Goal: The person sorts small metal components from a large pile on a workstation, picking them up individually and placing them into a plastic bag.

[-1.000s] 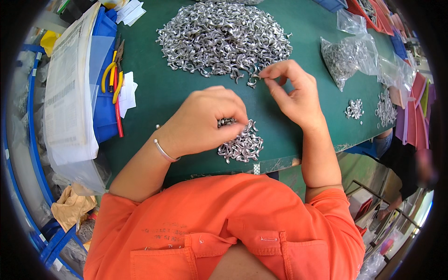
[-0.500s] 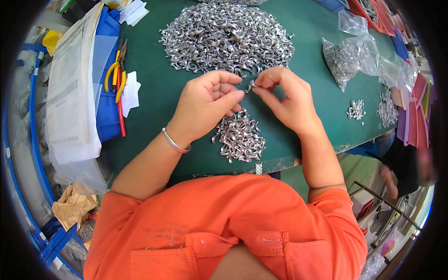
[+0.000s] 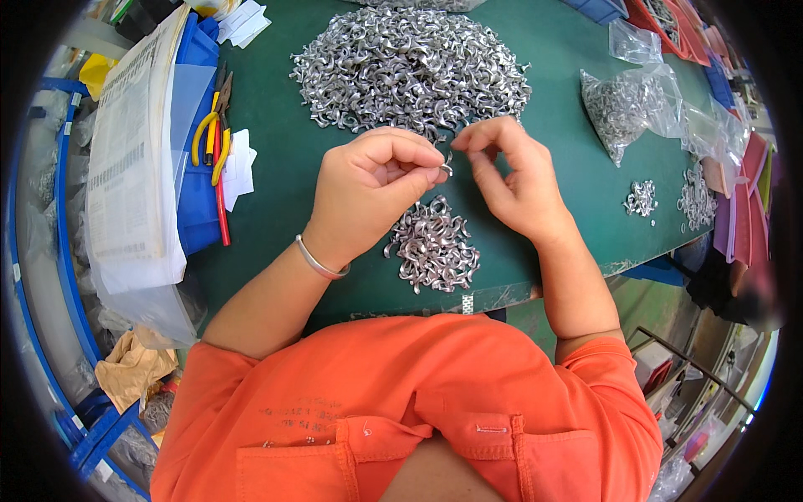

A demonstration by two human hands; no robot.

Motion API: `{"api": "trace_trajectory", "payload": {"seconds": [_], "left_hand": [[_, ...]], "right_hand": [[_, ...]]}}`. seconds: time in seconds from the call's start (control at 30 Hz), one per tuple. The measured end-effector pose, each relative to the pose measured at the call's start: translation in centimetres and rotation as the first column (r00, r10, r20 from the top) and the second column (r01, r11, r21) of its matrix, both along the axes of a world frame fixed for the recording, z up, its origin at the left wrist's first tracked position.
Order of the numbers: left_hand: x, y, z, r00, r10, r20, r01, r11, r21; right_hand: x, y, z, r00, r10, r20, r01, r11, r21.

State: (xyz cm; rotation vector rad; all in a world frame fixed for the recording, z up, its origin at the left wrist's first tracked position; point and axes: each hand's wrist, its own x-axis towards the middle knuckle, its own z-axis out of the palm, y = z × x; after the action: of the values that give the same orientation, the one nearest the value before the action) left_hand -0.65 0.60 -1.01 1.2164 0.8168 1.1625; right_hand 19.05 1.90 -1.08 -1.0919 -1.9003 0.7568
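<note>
Just above the small heap [image 3: 432,243] of bent silver clips, my left hand [image 3: 368,188] and right hand [image 3: 510,180] pinch one shiny metal piece [image 3: 447,169] between fingertips; the big pile [image 3: 410,67] lies at twelve o'clock, pliers [image 3: 216,138] at nine.

A green table [image 3: 284,125] carries a large heap [image 3: 410,67] of small silver metal pieces at 12 o'clock and a smaller pile [image 3: 432,244] at centre, near its front edge. At 2 o'clock lie clear bags [image 3: 623,105] of similar pieces, with two loose clusters [image 3: 641,198] toward 3 o'clock. At 10 o'clock sit a blue bin [image 3: 194,209], yellow-handled pliers [image 3: 209,125], a red-handled tool [image 3: 221,192] and white paper slips [image 3: 241,163].
</note>
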Motion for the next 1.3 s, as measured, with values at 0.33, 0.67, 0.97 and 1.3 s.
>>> {"api": "trace_trajectory", "payload": {"seconds": [0.33,0.67,0.97,1.3], "left_hand": [[0.0,-0.2,0.2,0.996,0.021,-0.082,-0.015,0.997,0.076],[0.0,-0.4,0.5,1.000,-0.012,-0.024,0.010,0.994,-0.108],[0.2,-0.3,-0.3,1.000,-0.015,-0.008,0.013,0.990,-0.143],[0.0,0.0,-0.1,0.996,0.015,-0.088,-0.024,0.995,-0.097]], "right_hand": [[0.2,0.2,0.0,0.973,0.069,0.221,-0.080,0.996,0.042],[0.3,-0.3,0.1,0.973,0.091,-0.213,-0.105,0.993,-0.055],[-0.3,-0.4,1.3,0.963,0.215,-0.165,-0.210,0.977,0.046],[12.7,3.9,6.1,0.523,-0.851,0.046,0.629,0.422,0.653]]}}
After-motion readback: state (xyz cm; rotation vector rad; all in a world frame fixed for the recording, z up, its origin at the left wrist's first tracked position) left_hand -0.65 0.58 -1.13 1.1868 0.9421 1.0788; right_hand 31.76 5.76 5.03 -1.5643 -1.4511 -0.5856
